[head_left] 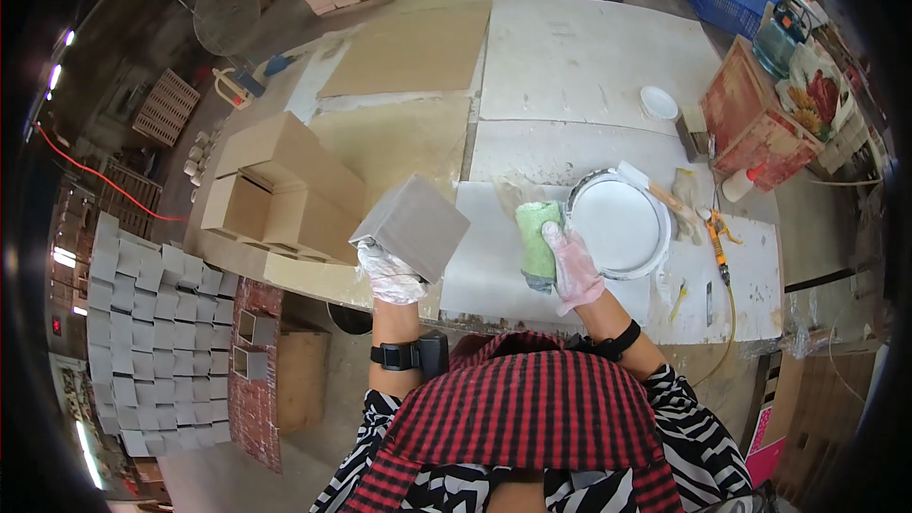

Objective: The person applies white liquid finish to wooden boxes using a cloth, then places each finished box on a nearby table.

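My left hand, in a thin white-smeared glove, is closed round the lower end of a grey box held tilted above the table's front edge. In my right hand, gloved and whitened with paint, is a rolled green cloth or sponge, its lower end darker. Just right of that roll stands a round tub of white paint. A wide brush with a wooden handle rests across the tub's far right rim. The underside of the grey box is hidden.
Brown boxes are stacked at the table's left. On the right are a white bowl, a red-stained crate, a white bottle and an orange spray gun with hose. Grey boxes stand in rows at lower left.
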Tool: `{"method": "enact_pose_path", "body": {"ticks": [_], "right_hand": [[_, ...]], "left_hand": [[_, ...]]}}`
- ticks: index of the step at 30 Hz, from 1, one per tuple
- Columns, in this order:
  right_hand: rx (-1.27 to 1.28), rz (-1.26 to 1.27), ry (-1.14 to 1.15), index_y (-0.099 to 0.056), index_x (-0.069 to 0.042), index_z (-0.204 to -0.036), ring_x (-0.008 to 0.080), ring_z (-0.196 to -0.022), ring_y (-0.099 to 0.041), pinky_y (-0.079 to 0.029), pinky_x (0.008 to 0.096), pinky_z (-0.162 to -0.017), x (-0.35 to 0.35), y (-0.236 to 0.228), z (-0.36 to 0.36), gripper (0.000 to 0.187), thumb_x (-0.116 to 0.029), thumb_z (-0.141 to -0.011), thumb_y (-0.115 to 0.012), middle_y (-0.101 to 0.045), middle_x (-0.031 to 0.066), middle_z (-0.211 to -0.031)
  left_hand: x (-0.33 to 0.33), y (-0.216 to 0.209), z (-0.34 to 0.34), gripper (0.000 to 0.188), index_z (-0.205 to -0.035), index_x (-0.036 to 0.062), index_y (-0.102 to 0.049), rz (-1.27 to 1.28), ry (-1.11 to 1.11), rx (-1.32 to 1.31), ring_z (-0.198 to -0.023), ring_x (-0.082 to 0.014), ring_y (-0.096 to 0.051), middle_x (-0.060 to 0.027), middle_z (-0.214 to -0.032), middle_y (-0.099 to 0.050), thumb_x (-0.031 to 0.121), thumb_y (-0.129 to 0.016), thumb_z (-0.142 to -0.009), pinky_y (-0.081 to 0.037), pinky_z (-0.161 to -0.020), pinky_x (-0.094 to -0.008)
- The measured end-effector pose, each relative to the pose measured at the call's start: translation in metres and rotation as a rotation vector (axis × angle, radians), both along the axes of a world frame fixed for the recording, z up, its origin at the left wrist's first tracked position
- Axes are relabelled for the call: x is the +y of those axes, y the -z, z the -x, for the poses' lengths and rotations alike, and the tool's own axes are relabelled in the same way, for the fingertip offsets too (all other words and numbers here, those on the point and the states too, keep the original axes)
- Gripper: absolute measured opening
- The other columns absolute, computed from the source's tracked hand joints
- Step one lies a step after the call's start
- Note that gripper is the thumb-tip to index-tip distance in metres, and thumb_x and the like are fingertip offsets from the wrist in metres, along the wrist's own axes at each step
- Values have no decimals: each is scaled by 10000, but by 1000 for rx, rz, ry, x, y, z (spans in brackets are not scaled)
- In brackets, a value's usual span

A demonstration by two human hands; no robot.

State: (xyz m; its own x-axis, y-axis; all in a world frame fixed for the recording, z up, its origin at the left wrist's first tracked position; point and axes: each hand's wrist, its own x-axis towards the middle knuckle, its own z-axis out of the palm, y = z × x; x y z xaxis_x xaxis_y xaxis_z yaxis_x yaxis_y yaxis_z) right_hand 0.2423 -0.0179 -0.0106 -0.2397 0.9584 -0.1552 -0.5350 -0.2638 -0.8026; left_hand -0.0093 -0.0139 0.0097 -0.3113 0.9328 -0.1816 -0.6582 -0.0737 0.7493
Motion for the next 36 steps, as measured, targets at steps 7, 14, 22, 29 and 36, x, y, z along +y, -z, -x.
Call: {"method": "enact_pose_path", "body": {"ticks": [7,14,22,29,36], "right_hand": [[15,88,-7,-419,-43,-1306,144,-1018,-523,-432,280,-873,2,2,0,442,-206,-911,-532,-540,48,-1162],[33,114,8,-424,-57,-1306,153,-981,-531,-464,311,-818,9,12,1,469,-258,-904,-558,-552,50,-1118],[400,396,-52,-478,-113,-1219,206,-803,-606,-532,342,-665,29,40,19,436,-353,-874,-593,-584,70,-1004],[145,190,-123,-435,-57,-1268,207,-936,-585,-506,324,-771,22,7,6,478,-329,-896,-562,-579,92,-1082],[-675,-822,-205,-558,-58,-1124,243,-973,-566,-454,328,-838,54,-85,2,336,-201,-823,-594,-581,127,-1025]], "left_hand": [[-4,0,-7,426,-1196,91,-504,-29,74,-125,-1029,-257,-559,-86,-1157,-568,402,-376,-936,-481,-848,-411],[-9,-10,-21,386,-1176,64,-526,-41,115,-261,-1033,-271,-569,-106,-1152,-580,344,-409,-939,-488,-850,-422],[-9,0,-43,405,-1175,12,-532,125,155,-226,-1016,-290,-591,-148,-1148,-586,314,-401,-940,-495,-869,-431],[-24,-5,-31,394,-1188,16,-532,41,229,-220,-1008,-277,-597,-141,-1148,-592,288,-394,-939,-500,-862,-405],[-12,-3,-35,368,-1148,14,-554,55,363,-277,-953,-264,-607,-141,-1080,-612,270,-398,-935,-511,-823,-392]]}}
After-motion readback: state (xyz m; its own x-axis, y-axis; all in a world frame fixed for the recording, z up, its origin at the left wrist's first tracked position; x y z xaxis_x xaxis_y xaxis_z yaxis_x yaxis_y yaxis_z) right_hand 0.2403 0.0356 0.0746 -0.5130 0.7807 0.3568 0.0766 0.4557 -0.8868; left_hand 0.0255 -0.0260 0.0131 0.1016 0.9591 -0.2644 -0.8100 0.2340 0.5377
